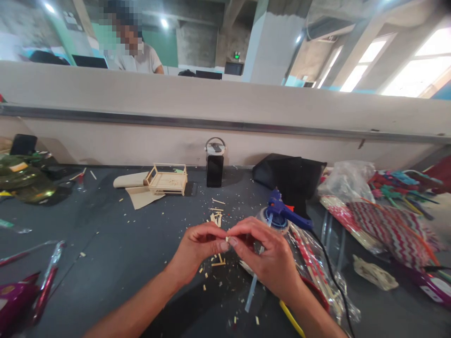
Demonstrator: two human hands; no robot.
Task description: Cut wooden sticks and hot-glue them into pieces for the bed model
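Both hands meet over the middle of the dark table. My left hand point(199, 246) pinches a tiny pale wooden piece point(227, 239) between thumb and forefinger. The fingertips of my right hand point(262, 246) close on the same piece from the other side. Beneath and behind them lie short wooden sticks point(216, 218) and scattered chips. A blue glue gun point(289, 213) rests just behind my right hand, with a clear glue stick point(252, 291) near that hand. Farther back at the left stands a small wooden frame model point(168, 182).
A phone point(214, 171) leans upright near the partition point(225, 105). Black cloth point(289, 173), plastic packets point(313, 253) and patterned knit fabric point(391, 225) lie right. A purple tool point(17, 298) sits at left. Beyond the partition is a person point(139, 58).
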